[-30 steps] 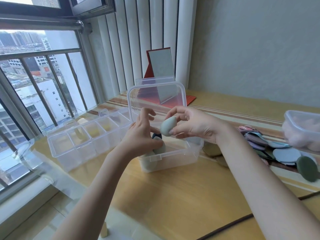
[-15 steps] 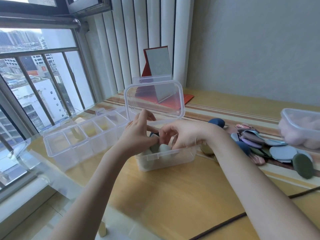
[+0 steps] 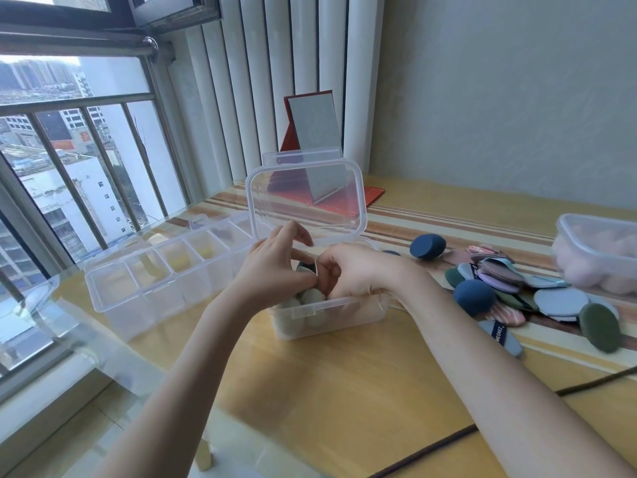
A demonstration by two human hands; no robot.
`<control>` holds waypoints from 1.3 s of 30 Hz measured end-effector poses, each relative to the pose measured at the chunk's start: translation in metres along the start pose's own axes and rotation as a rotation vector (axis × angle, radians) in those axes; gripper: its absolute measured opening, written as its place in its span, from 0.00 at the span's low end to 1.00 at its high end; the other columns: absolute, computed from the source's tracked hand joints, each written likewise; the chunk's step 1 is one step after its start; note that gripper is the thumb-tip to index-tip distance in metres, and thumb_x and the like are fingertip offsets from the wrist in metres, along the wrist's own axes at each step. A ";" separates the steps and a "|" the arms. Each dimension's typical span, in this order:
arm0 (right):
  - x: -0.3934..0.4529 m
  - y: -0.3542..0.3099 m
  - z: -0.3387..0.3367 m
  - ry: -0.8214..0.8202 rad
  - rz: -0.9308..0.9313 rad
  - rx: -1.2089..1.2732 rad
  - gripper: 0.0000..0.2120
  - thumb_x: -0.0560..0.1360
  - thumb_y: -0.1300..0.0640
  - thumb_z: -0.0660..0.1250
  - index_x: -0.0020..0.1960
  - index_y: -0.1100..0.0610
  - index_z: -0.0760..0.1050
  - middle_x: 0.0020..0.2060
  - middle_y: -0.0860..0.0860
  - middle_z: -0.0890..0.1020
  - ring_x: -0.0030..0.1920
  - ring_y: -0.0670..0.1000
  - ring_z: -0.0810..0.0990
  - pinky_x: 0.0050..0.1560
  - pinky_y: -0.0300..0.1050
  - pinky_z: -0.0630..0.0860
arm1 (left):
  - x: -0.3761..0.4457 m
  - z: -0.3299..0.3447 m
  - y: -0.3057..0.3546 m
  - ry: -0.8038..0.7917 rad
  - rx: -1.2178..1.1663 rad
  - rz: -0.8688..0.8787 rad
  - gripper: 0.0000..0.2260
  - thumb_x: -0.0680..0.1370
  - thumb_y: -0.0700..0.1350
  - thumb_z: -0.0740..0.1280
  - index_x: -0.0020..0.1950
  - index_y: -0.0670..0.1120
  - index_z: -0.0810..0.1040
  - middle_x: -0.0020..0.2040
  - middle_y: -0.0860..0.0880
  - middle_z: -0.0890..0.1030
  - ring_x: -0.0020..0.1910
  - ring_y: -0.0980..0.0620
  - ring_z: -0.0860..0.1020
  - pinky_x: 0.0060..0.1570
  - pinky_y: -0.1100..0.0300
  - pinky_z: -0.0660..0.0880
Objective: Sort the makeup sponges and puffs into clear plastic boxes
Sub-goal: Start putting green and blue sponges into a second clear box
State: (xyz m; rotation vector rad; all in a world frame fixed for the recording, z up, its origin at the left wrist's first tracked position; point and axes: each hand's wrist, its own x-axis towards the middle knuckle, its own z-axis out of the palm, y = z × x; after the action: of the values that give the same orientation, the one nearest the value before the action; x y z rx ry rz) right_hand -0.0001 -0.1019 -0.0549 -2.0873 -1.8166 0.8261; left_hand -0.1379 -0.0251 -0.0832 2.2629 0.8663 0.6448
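On the wooden counter (image 3: 344, 391) stand three clear boxes: a hinged box (image 3: 331, 313) in the middle with its lid (image 3: 306, 198) raised upright, a long divided box (image 3: 165, 281) just to its left with a row of compartments, and a third box (image 3: 599, 251) at the right edge holding pale pink sponges, blurred. Both hands reach into the middle box from above. The left hand (image 3: 272, 270) has its fingers curled, thumb and fingertips meeting the right hand over the box opening; the right hand (image 3: 355, 270) is bent down with its fingers curled inside the box, and I cannot tell whether either one pinches a sponge, since the fingertips hide each other. Under the hands lie at least two pale green sponges (image 3: 312, 300) against the near wall, and a dark one peeps between the hands. To the right of the middle box, two dark blue egg-shaped sponges rest on the counter, one far (image 3: 427, 246) and one near (image 3: 474, 296), on either side of a heap of flat puffs (image 3: 517, 284) in pink, lilac, grey-blue and green; their number is too jumbled to count. One dark green oval puff (image 3: 599, 327) stands at the heap's right end, and a grey-blue one with a band (image 3: 501, 334) lies nearest. Behind the lid stands one red folding mirror (image 3: 313, 132). A dark cable (image 3: 448, 443) crosses the near counter.
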 end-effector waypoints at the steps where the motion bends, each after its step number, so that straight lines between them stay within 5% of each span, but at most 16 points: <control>1: 0.000 0.000 0.000 -0.005 0.008 0.004 0.10 0.67 0.64 0.73 0.43 0.53 0.76 0.43 0.51 0.81 0.44 0.52 0.80 0.40 0.42 0.78 | -0.001 0.000 0.000 0.001 -0.013 0.004 0.19 0.60 0.48 0.67 0.48 0.57 0.67 0.51 0.66 0.72 0.54 0.61 0.78 0.58 0.46 0.74; 6: -0.005 0.002 -0.011 -0.106 0.037 0.040 0.17 0.66 0.64 0.76 0.47 0.48 0.76 0.50 0.53 0.83 0.50 0.52 0.83 0.52 0.49 0.82 | -0.004 -0.002 0.007 -0.022 -0.081 0.026 0.20 0.59 0.47 0.68 0.49 0.57 0.68 0.53 0.64 0.73 0.53 0.60 0.79 0.58 0.43 0.74; 13: -0.012 0.004 -0.019 -0.010 0.081 0.132 0.11 0.72 0.61 0.72 0.51 0.52 0.76 0.48 0.54 0.84 0.44 0.49 0.85 0.39 0.40 0.81 | -0.006 -0.004 0.008 -0.044 -0.136 0.063 0.18 0.62 0.42 0.66 0.50 0.54 0.70 0.52 0.58 0.76 0.45 0.58 0.82 0.52 0.45 0.78; 17: -0.004 0.001 -0.007 0.015 0.082 0.169 0.11 0.77 0.55 0.68 0.58 0.55 0.76 0.48 0.52 0.85 0.45 0.48 0.85 0.50 0.46 0.82 | -0.007 -0.003 0.008 -0.007 -0.179 0.043 0.15 0.66 0.44 0.64 0.52 0.52 0.71 0.52 0.57 0.77 0.47 0.55 0.82 0.52 0.45 0.77; 22: 0.001 0.001 0.001 0.026 0.104 0.241 0.16 0.78 0.45 0.64 0.57 0.56 0.78 0.48 0.51 0.84 0.50 0.50 0.83 0.58 0.51 0.79 | -0.004 0.001 0.006 0.099 -0.188 0.060 0.12 0.76 0.32 0.57 0.52 0.47 0.71 0.50 0.55 0.78 0.45 0.56 0.81 0.53 0.46 0.76; 32: 0.001 -0.002 0.000 0.147 0.188 0.219 0.21 0.81 0.42 0.55 0.59 0.57 0.75 0.52 0.54 0.83 0.45 0.52 0.85 0.46 0.43 0.82 | -0.002 0.003 0.000 0.223 -0.239 0.100 0.16 0.75 0.28 0.50 0.48 0.46 0.69 0.47 0.50 0.77 0.44 0.54 0.80 0.52 0.45 0.76; 39: 0.005 0.001 0.005 0.137 0.076 0.364 0.06 0.80 0.51 0.63 0.55 0.51 0.76 0.53 0.51 0.81 0.52 0.54 0.82 0.56 0.55 0.80 | -0.001 0.003 -0.001 0.252 -0.249 0.103 0.19 0.74 0.27 0.50 0.45 0.51 0.68 0.46 0.50 0.77 0.43 0.55 0.81 0.50 0.49 0.77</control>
State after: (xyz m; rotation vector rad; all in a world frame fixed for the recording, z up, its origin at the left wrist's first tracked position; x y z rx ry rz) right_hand -0.0020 -0.0984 -0.0612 -1.9333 -1.4034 0.9282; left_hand -0.1372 -0.0266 -0.0868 2.0390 0.7415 1.0429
